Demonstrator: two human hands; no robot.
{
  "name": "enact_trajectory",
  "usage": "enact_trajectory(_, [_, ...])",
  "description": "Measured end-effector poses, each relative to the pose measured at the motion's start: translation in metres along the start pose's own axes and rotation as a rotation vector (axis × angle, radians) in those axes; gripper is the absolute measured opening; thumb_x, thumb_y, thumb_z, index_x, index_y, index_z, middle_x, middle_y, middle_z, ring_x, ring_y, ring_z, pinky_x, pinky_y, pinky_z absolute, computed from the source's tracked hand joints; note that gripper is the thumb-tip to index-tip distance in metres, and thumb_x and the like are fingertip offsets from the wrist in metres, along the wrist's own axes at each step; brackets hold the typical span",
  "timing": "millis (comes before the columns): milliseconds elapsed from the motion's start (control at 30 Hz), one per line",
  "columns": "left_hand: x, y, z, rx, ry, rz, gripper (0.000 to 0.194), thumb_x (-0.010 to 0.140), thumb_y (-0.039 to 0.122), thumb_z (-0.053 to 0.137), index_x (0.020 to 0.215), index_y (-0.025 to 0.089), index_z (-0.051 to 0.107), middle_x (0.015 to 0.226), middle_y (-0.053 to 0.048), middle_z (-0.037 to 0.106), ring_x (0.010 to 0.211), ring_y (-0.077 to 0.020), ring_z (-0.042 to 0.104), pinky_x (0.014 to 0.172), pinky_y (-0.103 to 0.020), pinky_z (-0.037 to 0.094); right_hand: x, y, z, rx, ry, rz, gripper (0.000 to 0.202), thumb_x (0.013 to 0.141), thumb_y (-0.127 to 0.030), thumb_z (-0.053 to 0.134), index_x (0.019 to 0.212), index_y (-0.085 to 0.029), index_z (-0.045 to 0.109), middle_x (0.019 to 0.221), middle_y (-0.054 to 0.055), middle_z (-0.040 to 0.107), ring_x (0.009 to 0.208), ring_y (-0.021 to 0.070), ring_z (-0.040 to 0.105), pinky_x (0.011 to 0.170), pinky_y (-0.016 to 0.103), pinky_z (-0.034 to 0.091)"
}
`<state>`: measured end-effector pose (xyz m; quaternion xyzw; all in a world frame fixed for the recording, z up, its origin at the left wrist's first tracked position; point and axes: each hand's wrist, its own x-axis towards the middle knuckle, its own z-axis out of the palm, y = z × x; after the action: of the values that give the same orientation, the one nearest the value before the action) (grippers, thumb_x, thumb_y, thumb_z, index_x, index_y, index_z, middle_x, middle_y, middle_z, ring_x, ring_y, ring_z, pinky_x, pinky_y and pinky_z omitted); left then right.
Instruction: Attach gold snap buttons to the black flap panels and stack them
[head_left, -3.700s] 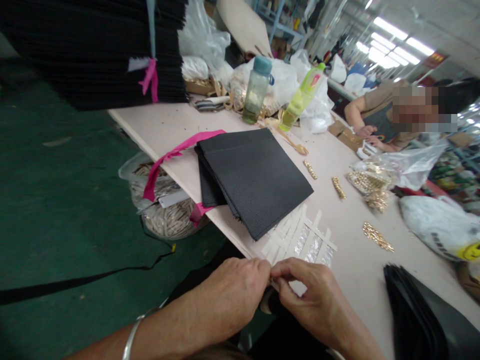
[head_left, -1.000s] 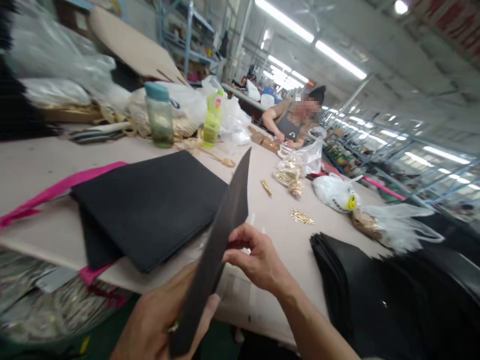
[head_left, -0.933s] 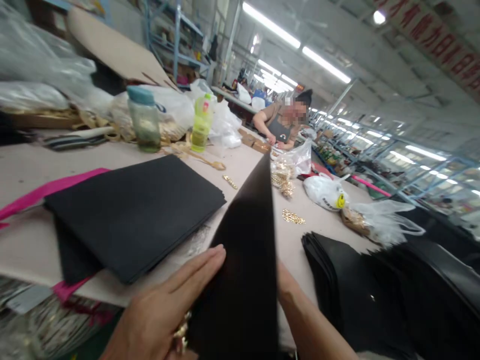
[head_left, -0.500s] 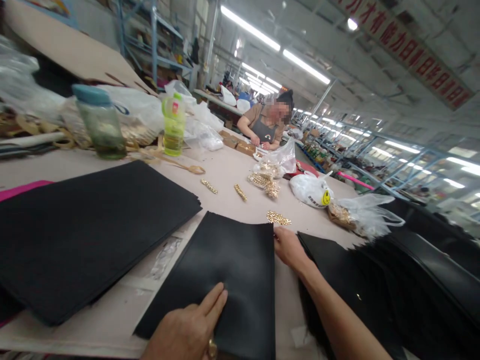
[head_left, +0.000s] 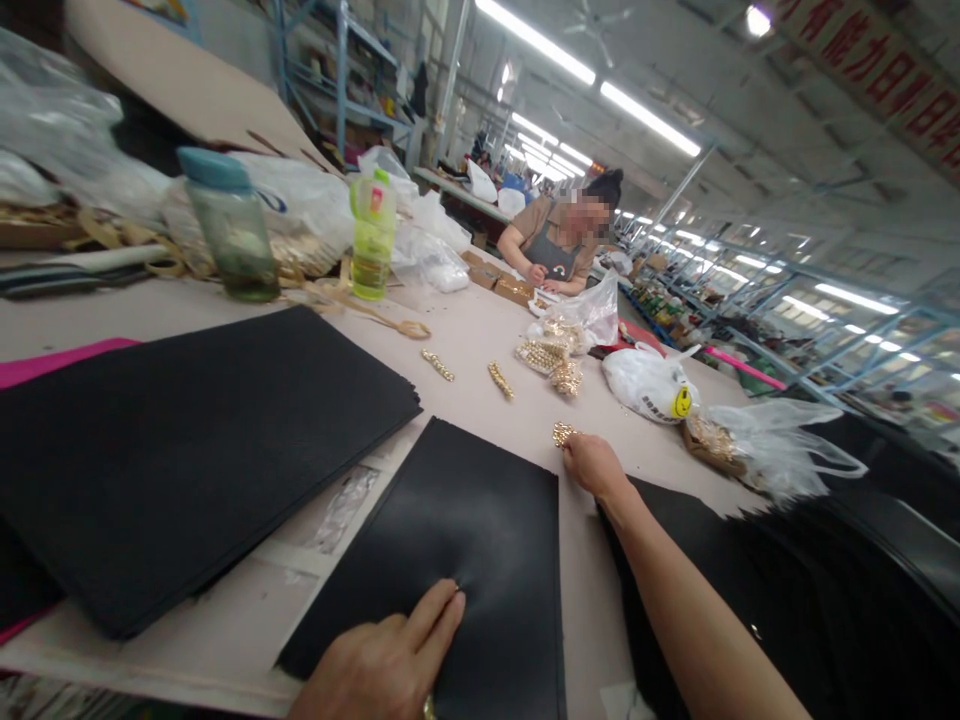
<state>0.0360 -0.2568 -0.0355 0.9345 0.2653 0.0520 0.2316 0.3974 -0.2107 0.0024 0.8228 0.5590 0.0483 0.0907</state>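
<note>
Head view: left hand (head_left: 386, 665) lies flat and open, pinning the black sheet (head_left: 457, 560), while right hand (head_left: 592, 465) closes its fingers on the gold chain piece (head_left: 562, 433), which looks small enough to slip out.

left hand (head_left: 382, 665): gold ring | right hand (head_left: 594, 466): bare, no sleeve

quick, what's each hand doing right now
Left hand: open, fingers flat on the black sheet.
Right hand: on the gold chain; grip cannot be told.
</note>
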Motion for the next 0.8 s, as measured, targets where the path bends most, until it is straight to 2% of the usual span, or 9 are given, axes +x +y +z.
enact_trajectory(267, [-0.001,0.001,0.001,0.053,-0.027,0.030,0.084,0.062,0.002,0.048,0.143,0.025,0.045,0.152,-0.004,0.043,0.105,-0.0215,0.065,0.091,-0.031,0.053,-0.005,-0.001,0.000,-0.071,-0.014,-0.047,0.026,0.093,-0.022,0.045,0.092,-0.014,0.070,0.098,0.016,0.072,0.091,0.0243,0.067,0.080,0.030,0.043])
enact_trajectory(467, [0.002,0.005,0.001,0.159,-0.095,0.025,0.089,0.058,0.002,0.046,0.146,0.019,0.041,0.154,-0.005,0.038,0.105,-0.0235,0.064,0.088,-0.039,0.056,0.006,-0.002,0.003,-0.069,-0.010,0.021,0.026,0.091,-0.022,0.047,0.092,-0.012,0.071,0.097,0.018,0.072,0.092,0.0273,0.067,0.078,0.032,0.044])
enact_trajectory(667, [0.004,0.003,-0.006,0.117,-0.153,0.095,0.082,0.067,0.009,0.048,0.148,0.015,0.036,0.155,-0.010,0.036,0.104,-0.0256,0.064,0.085,-0.041,0.057,0.007,-0.009,-0.002,0.026,-0.005,0.096,0.030,0.085,-0.015,0.048,0.107,-0.010,0.068,0.097,0.019,0.072,0.095,0.0298,0.067,0.078,0.033,0.045])
enact_trajectory(733, [0.003,0.003,-0.008,0.108,-0.127,0.100,0.077,0.071,0.012,0.048,0.147,0.015,0.036,0.154,-0.011,0.038,0.104,-0.0261,0.064,0.084,-0.042,0.057,0.002,-0.008,-0.005,0.078,-0.017,0.091,0.034,0.083,-0.012,0.049,0.112,-0.013,0.067,0.099,0.017,0.072,0.097,0.0289,0.067,0.081,0.033,0.045])
enact_trajectory(800, [0.001,0.004,-0.008,0.106,-0.086,0.103,0.072,0.075,0.014,0.048,0.146,0.015,0.037,0.152,-0.011,0.042,0.103,-0.0257,0.064,0.083,-0.042,0.057,-0.005,-0.005,-0.009,0.138,-0.037,0.087,0.033,0.082,-0.012,0.050,0.109,-0.014,0.070,0.100,0.015,0.073,0.098,0.0284,0.067,0.084,0.034,0.045])
